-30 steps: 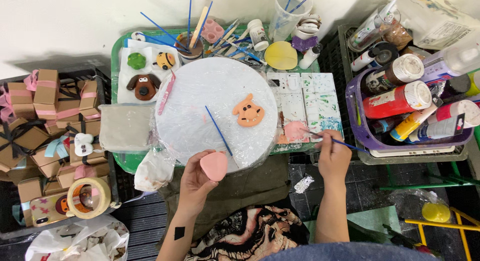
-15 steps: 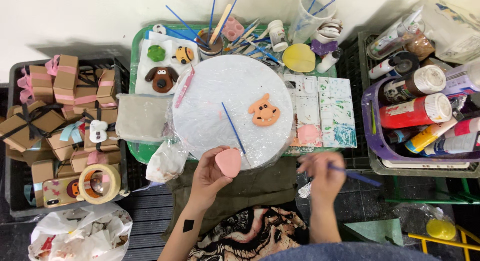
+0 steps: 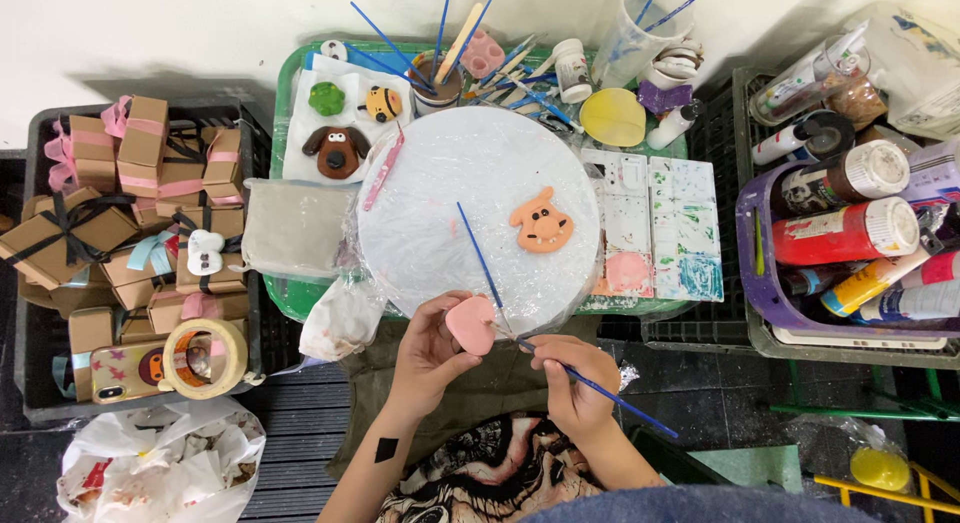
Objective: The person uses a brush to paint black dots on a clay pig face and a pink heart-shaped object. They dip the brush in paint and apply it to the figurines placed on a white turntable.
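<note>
The left hand (image 3: 425, 348) pinches a pink clay piece (image 3: 470, 324) at the near edge of the round board (image 3: 440, 173); the right hand (image 3: 572, 378), just beside it, grips a blue brush (image 3: 610, 395) whose tip points left toward the piece.

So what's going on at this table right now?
A person is painting a small pink clay piece, held in the left hand, while the right hand brings a blue-handled brush to its edge. Ahead lies a round plastic-wrapped board with an orange clay face and a second brush. Paint bottles fill the purple basket to the right.
</note>
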